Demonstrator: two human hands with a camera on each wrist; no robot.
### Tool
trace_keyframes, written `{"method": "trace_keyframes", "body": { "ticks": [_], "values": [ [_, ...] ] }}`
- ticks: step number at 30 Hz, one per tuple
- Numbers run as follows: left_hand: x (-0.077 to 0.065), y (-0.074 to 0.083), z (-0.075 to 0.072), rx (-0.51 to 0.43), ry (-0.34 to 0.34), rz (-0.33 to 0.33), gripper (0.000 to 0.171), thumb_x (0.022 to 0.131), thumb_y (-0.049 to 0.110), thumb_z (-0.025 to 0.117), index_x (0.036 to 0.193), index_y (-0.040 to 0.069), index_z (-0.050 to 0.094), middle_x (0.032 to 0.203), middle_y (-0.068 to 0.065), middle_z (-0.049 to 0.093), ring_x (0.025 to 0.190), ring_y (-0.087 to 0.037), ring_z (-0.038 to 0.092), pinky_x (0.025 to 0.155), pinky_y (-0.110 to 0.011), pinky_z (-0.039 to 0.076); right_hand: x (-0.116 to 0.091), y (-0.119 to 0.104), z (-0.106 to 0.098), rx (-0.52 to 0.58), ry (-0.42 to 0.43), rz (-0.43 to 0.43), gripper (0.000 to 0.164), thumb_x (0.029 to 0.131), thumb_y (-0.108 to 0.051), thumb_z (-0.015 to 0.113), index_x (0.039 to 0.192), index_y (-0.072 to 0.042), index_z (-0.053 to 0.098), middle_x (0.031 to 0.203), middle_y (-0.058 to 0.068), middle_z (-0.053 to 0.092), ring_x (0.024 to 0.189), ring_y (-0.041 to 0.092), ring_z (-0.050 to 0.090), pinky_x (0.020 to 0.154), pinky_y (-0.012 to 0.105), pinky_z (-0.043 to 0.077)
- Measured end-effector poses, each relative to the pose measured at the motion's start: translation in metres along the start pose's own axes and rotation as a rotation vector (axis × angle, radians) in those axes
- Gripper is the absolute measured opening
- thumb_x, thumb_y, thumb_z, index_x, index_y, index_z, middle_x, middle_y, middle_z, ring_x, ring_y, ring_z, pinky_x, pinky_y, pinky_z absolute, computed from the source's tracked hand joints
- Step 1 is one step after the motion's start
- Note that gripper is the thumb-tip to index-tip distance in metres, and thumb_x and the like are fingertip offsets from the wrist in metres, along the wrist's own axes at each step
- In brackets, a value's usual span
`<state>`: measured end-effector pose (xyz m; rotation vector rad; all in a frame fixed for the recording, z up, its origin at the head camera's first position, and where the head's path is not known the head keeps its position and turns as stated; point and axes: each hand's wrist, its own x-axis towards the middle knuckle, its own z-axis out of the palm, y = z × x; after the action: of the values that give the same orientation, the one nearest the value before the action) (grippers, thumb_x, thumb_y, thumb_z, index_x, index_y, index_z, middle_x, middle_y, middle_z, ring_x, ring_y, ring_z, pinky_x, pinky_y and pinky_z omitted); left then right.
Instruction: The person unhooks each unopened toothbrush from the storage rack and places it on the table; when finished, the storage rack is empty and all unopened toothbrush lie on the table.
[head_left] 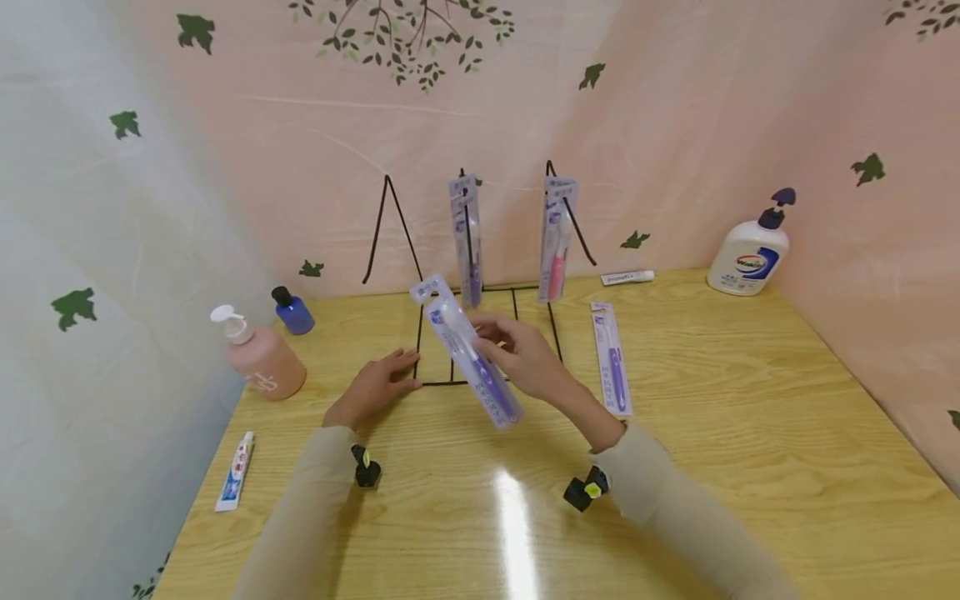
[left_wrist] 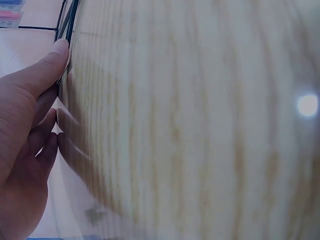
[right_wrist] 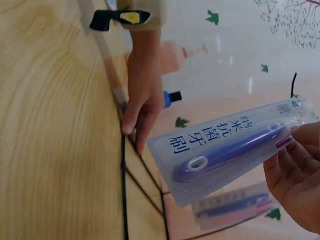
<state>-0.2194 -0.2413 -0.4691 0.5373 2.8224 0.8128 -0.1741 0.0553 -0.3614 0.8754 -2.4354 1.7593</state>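
Observation:
My right hand (head_left: 521, 354) pinches a packaged toothbrush (head_left: 468, 350) with a purple handle by the side of its clear blister pack. The pack is tilted in front of a black wire rack (head_left: 392, 225). In the right wrist view, the purple handle (right_wrist: 230, 150) and blue lettering show large. My left hand (head_left: 375, 387) rests on the table at the rack's front left corner. Its thumb (left_wrist: 52, 62) and fairly straight fingers touch the base wire. Packaged toothbrushes (head_left: 467, 250) hang on the middle hook, and others (head_left: 557, 250), one with a pink handle, hang on the right hook.
Another packaged toothbrush (head_left: 612, 358) lies right of the rack, with a small white tube (head_left: 627, 277) behind it. Left stand a pink pump bottle (head_left: 267, 362) and a blue bottle (head_left: 295, 315). A toothpaste tube (head_left: 236, 473) lies nearer. A white pump bottle (head_left: 747, 257) stands back right.

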Motion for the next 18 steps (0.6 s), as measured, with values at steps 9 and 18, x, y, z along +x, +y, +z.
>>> {"method": "trace_keyframes", "body": {
  "ticks": [9, 18],
  "values": [
    [-0.001, 0.003, 0.0, -0.012, -0.025, -0.015, 0.06, 0.094, 0.034, 0.061, 0.147, 0.015, 0.04, 0.155, -0.008, 0.032, 0.142, -0.035, 0.028, 0.113, -0.058, 0.024, -0.033, 0.036, -0.04, -0.039, 0.078, 0.161, 0.031, 0.098, -0.017, 0.056, 0.127, -0.007, 0.058, 0.102, 0.014, 0.066, 0.082, 0.019, 0.062, 0.069, 0.036, 0.056],
    [-0.002, 0.003, 0.0, -0.011, -0.04, -0.03, 0.061, 0.094, 0.036, 0.059, 0.148, 0.016, 0.038, 0.156, -0.006, 0.031, 0.144, -0.032, 0.026, 0.115, -0.059, 0.018, -0.065, 0.065, -0.095, -0.128, 0.216, 0.24, 0.032, 0.097, -0.015, 0.056, 0.127, -0.001, 0.056, 0.104, 0.018, 0.065, 0.08, 0.005, 0.061, 0.072, 0.025, 0.057]
  ]
}}
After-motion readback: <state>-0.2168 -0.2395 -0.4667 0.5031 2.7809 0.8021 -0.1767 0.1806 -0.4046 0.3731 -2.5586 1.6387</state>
